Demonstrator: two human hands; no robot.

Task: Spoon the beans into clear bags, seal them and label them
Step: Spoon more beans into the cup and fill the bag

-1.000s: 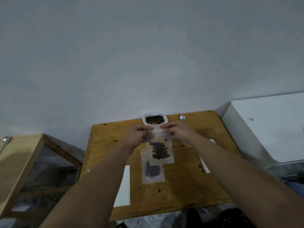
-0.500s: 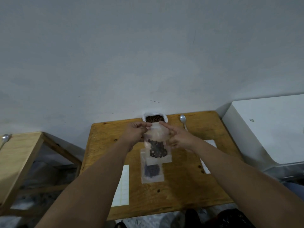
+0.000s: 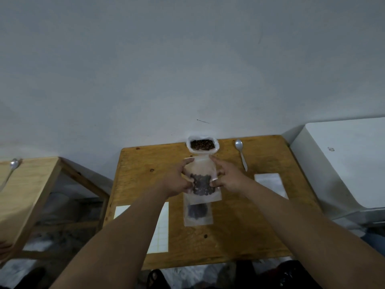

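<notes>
Together, left hand point(image 3: 177, 181) and right hand point(image 3: 228, 178) pinch a clear bag point(image 3: 201, 168) half-filled with beans point(image 3: 202, 185); the sack point(image 3: 203, 150) behind holds more.

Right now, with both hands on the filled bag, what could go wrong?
1. Left hand and right hand pinch the clear bag at its sides; whether its top is sealed cannot be told, so tilting may spill beans.
2. The open bean sack stands just behind it; a forward nudge might tip it.
3. Another filled bag lies partly beneath and could be shoved.
</notes>
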